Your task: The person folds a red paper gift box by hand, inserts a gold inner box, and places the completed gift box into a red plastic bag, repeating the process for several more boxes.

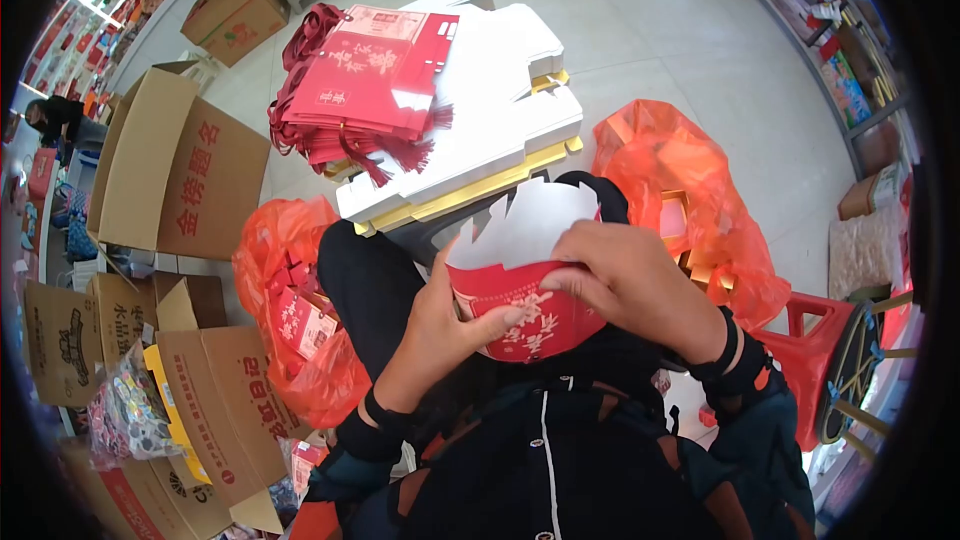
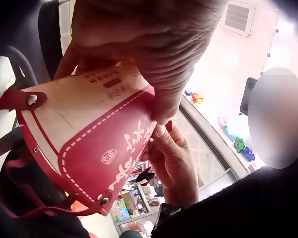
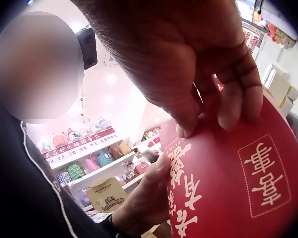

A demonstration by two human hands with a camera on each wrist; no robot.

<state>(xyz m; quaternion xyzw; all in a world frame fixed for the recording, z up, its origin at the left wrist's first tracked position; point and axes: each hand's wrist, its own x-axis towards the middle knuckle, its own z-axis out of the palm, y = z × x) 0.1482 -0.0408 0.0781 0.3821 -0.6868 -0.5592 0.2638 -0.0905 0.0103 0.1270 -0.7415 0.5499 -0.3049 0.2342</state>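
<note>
Both the left hand (image 1: 438, 332) and right hand (image 1: 632, 275) pinch a red gift carton (image 1: 532, 337); flat tasselled cartons (image 1: 365, 65) lie at eleven o'clock.

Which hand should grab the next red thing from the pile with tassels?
Probably the left hand. It is on the same side as the tasselled pile and looks nearer. It grips the red wrapper, but the right hand does too, and could keep holding.

Red card piece (image 1: 528, 325), pale-lettered outside and white inside, curves open, notched edge uppermost, between left hand (image 1: 432, 335) and right hand (image 1: 632, 278)
</note>
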